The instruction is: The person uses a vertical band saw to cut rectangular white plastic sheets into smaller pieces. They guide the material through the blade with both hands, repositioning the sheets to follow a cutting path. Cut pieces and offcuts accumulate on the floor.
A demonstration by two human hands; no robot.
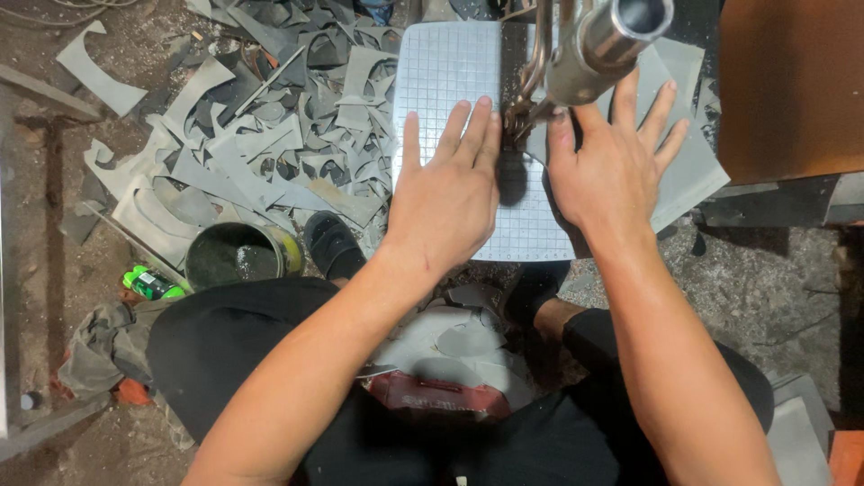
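Both hands are lying flat and spread, gripping nothing — the left hand (447, 191) and right hand (610, 171) are pressing the grey sheet (691, 171) onto the gridded tabletop (445, 67), either side of the cutting head (526, 112) under the metal arm (598, 40). The index fingers are sitting just beside that head, so a slip could bring them into it — and sharp-looking offcuts (252, 144) are crowding the floor by the sandalled foot (333, 245).

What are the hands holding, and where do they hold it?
Neither hand grips anything. The left hand lies flat, fingers spread, on the grey gridded sheet, and the right hand presses flat on the plain grey sheet, either side of the machine's metal head.
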